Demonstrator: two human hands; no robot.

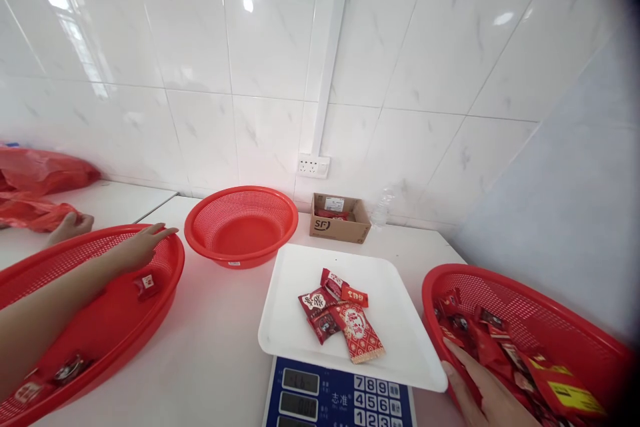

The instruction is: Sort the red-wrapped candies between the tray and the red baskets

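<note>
My left hand [137, 247] reaches across the left red basket [173, 283], its fingers stretched out over the far right rim. A few wrapped pieces, including a small red packet [146, 285], lie in that basket. My right hand [483, 383] grips the near rim of the right red basket [555, 313], which holds many red snack packets [487, 347]. Between my hands stands a blue digital scale [340, 397] with a white tray [295, 280]. Several red packets [357, 327] lie in a loose cluster on the tray.
Another round red basket [243, 190] stands behind, beside a small cardboard box [340, 230] with red packets inside. A clear plastic bottle [383, 207] is near the tiled wall. At far left, another person's hand [73, 225] touches a red plastic bag [35, 213].
</note>
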